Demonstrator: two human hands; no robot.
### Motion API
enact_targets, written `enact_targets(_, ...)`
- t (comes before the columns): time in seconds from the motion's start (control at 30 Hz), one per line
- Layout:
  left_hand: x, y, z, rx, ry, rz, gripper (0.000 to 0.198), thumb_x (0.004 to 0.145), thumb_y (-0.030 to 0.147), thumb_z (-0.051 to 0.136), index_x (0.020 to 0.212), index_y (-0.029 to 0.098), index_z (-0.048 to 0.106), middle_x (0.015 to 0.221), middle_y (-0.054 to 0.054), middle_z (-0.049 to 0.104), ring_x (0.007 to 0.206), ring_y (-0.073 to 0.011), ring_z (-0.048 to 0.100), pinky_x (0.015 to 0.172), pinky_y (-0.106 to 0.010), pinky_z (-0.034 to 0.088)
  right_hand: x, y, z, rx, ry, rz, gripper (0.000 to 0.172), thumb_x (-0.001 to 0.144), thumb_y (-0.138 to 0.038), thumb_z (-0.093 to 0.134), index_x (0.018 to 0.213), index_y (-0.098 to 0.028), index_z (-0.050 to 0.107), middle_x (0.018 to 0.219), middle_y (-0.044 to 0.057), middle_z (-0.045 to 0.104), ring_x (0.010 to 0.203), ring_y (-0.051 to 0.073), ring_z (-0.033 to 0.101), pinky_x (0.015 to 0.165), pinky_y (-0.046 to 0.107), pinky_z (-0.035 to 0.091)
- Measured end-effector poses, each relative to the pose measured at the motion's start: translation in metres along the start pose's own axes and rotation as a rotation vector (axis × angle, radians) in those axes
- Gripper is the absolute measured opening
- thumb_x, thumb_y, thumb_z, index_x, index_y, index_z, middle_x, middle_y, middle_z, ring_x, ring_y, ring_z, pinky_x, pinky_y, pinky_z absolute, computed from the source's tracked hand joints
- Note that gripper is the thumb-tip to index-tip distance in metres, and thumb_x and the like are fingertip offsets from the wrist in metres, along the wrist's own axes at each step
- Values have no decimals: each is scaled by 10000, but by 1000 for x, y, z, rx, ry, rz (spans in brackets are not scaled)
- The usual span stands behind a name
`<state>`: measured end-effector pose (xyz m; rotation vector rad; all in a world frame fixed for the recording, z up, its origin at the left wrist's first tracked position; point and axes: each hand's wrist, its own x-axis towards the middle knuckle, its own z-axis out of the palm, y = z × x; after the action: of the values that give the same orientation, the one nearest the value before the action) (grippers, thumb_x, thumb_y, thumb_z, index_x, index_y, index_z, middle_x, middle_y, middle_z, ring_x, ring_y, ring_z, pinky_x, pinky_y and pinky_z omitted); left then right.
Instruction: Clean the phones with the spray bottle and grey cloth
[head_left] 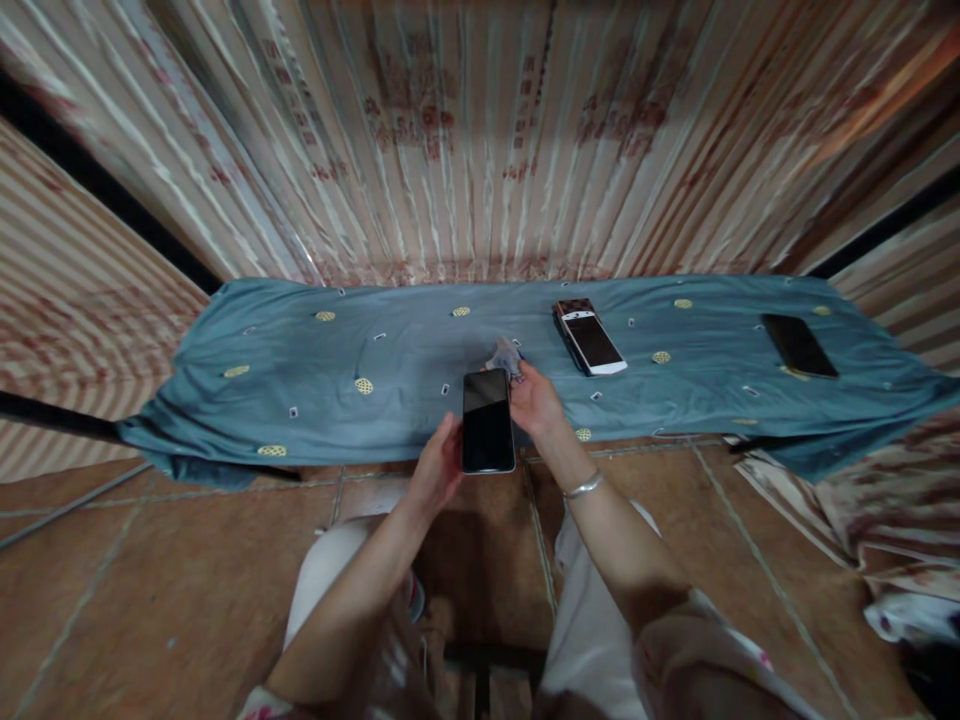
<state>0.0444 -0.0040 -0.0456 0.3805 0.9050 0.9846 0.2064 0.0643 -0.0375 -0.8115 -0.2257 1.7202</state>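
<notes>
A smartphone with a dark screen is held upright over the front edge of the cloth-covered table. My left hand grips it along its left side, with the fingers partly hidden behind it. At its upper right, my right hand is closed on a crumpled pale cloth, which shows just above the phone's top edge. The right hand is close beside the phone; whether it also touches it I cannot tell.
A white-framed phone lies on a dark one right of centre. Another dark phone lies at the far right. Blue patterned fabric covers the table, with curtains behind and a tiled floor below.
</notes>
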Motion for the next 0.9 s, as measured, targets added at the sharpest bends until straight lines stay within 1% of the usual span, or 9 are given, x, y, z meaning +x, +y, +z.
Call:
enact_targets(0.07,0,2,1,-102,-10,-109,308,949,360,521,930,123,716,826,-64,744,858,-185,716,883,-304,540,-4,-1,4,32,-20,15,310,961,-318,369,882,-212,649,752,52,748,975,226,713,912,438,572)
enact_targets(0.17,-4,3,9,-219,21,-137,321,991,288,441,1012,121,714,786,-36,749,752,-154,716,874,-289,544,-10,1,10,65,-60,52,326,972,-313,349,894,-206,647,765,54,751,978,226,715,911,440,574)
enact_targets(0.27,-10,4,16,-269,-24,-167,393,1004,343,403,1181,109,664,827,-53,761,771,-178,725,906,-341,542,-14,3,15,47,-109,65,288,959,-341,408,882,-207,651,786,54,755,976,234,714,900,438,579)
enact_targets(0.37,-15,6,19,-281,-150,-239,527,1005,458,335,1317,114,584,962,-115,764,906,-258,730,925,-462,532,-14,3,15,-6,-159,42,287,946,-386,456,871,-203,664,807,61,757,1002,235,706,902,417,573)
enact_targets(0.43,-17,9,17,-281,-211,-262,584,999,492,308,1359,99,546,1050,-160,747,972,-297,718,927,-504,523,-12,1,12,-70,-157,-35,274,935,-397,489,876,-204,674,837,56,761,1022,224,697,916,395,560)
enact_targets(0.53,-16,11,13,-249,-210,-249,594,1000,484,306,1349,68,548,1085,-188,732,933,-286,724,882,-470,548,-11,-1,7,-217,-93,-301,171,883,-376,598,892,-227,683,939,27,763,1043,195,681,952,365,527)
enact_targets(0.63,-14,12,14,-205,-142,-228,580,1005,476,293,1303,70,581,1034,-173,744,878,-261,730,821,-429,574,-17,1,4,-507,-63,-576,219,876,-412,616,956,-228,705,1045,36,751,1095,205,654,1017,383,481)
enact_targets(0.77,-14,13,22,-203,-53,-210,521,1014,433,295,1284,107,599,1030,-140,752,944,-259,721,855,-427,568,-34,17,7,-1182,-176,-876,343,967,-378,473,1175,-210,688,1275,91,666,1256,236,558,1136,443,380)
enact_targets(0.9,-13,17,22,-235,44,-147,420,1001,383,382,1249,160,636,1052,-84,756,976,-230,708,895,-374,547,-47,40,11,-1613,-272,-1029,446,998,-261,367,1407,-177,523,1458,129,520,1404,236,403,1189,477,329)
